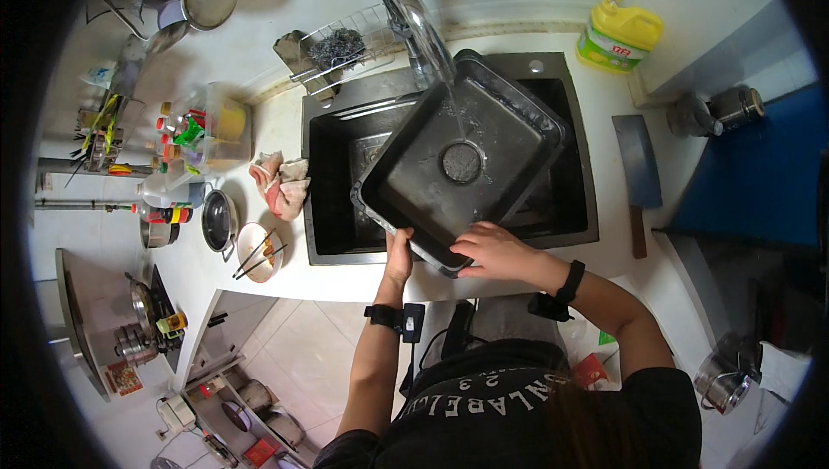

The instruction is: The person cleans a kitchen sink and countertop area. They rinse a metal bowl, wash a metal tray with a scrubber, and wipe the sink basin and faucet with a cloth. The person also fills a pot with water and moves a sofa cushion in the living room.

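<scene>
A black rectangular basin (421, 187) sits askew over the dark double-sided sink (586, 210), overlapping its front edge. Water runs from the chrome faucet (424, 22) into it, near a round drain strainer (462, 162) in its floor. My left hand (399, 255) grips the basin's near-left rim, thumb uppermost. At the near corner, my right hand (495, 252) touches the basin with fingers apart and bent over the rim. Whether it also takes the basin's weight is unclear. Wet streaks show on the basin's walls, and its underside is hidden.
Left of the sink are a crumpled cloth (282, 184), a bowl with chopsticks (249, 262) and a small pot (219, 219). A cleaver (638, 171) lies on the right counter. Behind stand a yellow detergent jug (615, 35) and a wire rack holding steel wool (337, 48).
</scene>
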{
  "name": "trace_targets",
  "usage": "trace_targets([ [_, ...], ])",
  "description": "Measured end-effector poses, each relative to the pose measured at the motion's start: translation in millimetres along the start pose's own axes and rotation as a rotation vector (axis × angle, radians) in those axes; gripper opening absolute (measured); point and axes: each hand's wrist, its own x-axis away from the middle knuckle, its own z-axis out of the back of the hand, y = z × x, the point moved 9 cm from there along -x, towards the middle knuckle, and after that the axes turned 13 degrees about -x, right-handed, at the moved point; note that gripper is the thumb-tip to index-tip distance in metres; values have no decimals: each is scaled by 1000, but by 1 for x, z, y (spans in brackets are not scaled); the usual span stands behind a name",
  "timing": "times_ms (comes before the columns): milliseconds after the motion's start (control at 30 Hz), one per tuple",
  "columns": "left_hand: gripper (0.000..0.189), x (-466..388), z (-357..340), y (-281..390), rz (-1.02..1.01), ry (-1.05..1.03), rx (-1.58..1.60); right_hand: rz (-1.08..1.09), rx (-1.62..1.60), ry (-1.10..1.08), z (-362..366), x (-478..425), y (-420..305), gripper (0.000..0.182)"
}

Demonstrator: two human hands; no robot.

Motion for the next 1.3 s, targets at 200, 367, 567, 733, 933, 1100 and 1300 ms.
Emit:
trace_targets([
  [200, 43, -3, 12, 8, -45, 4, 9, 120, 46, 20, -1, 1, -1, 39],
  [367, 58, 15, 5, 66, -183, 46, -232, 148, 13, 22, -10, -2, -4, 32],
  [567, 77, 33, -16, 149, -287, 188, -836, 316, -108, 113, -32, -12, -17, 23],
  [733, 91, 42, -48, 196, -194, 311, -1487, 298, -306, 229, -36, -23, -29, 21],
  [933, 89, 46, -80, 226, -221, 372, -1746, 339, -485, 247, -45, -39, -24, 35],
  [1100, 87, 58, -87, 242, -347, 488, -1819, 509, -365, 322, -41, -50, -33, 39],
  [1300, 88, 73, -82, 253, -381, 548, -1865, 269, -1244, 70, -68, -82, -29, 44],
])
